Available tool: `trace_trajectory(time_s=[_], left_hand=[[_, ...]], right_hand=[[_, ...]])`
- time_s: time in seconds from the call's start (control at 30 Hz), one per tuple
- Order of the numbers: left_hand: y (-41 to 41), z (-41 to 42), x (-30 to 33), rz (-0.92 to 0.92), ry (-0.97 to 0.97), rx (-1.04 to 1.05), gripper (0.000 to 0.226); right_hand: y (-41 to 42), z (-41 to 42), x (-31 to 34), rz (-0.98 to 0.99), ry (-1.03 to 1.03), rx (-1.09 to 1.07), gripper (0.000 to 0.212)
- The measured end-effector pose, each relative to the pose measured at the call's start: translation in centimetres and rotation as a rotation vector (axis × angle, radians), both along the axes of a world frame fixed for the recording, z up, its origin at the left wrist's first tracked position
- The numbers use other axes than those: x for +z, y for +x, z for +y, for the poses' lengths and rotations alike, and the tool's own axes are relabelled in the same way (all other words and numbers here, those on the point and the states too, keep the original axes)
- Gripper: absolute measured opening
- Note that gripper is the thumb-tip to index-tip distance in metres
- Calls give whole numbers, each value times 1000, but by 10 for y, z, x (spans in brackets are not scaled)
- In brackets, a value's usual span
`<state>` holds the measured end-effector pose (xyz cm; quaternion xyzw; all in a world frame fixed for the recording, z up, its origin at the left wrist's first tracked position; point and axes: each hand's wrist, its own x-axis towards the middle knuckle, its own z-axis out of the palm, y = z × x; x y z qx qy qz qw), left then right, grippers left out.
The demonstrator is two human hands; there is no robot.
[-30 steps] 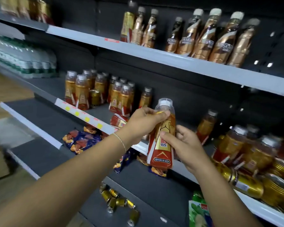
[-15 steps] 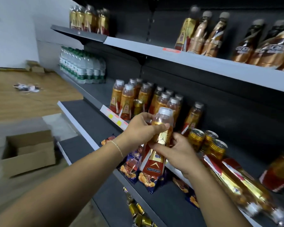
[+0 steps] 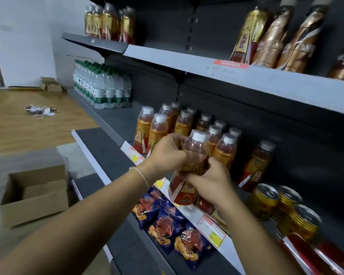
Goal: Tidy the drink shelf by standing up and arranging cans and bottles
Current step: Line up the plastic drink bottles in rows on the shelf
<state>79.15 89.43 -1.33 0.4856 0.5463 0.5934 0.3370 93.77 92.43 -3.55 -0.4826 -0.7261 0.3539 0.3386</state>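
1. Both hands clamp the bottle upright at the shelf edge: left hand high, right hand low
2. Set its base flat beside the standing bottles, then let go

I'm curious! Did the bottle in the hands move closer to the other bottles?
Yes. The held bottle now overlaps the standing orange bottles; earlier it hung apart from that group.
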Motion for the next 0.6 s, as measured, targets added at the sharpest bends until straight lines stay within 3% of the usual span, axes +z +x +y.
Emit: trace_trajectory(time_s=[0.27, 0.6], left_hand=[[-20, 59, -2, 75, -7, -167, 45], [-55, 110, -19, 94, -60, -393, 30]], right_hand=[[-22, 42, -5, -76, 146, -184, 75], [-64, 74, -30, -110, 136, -401, 57]])
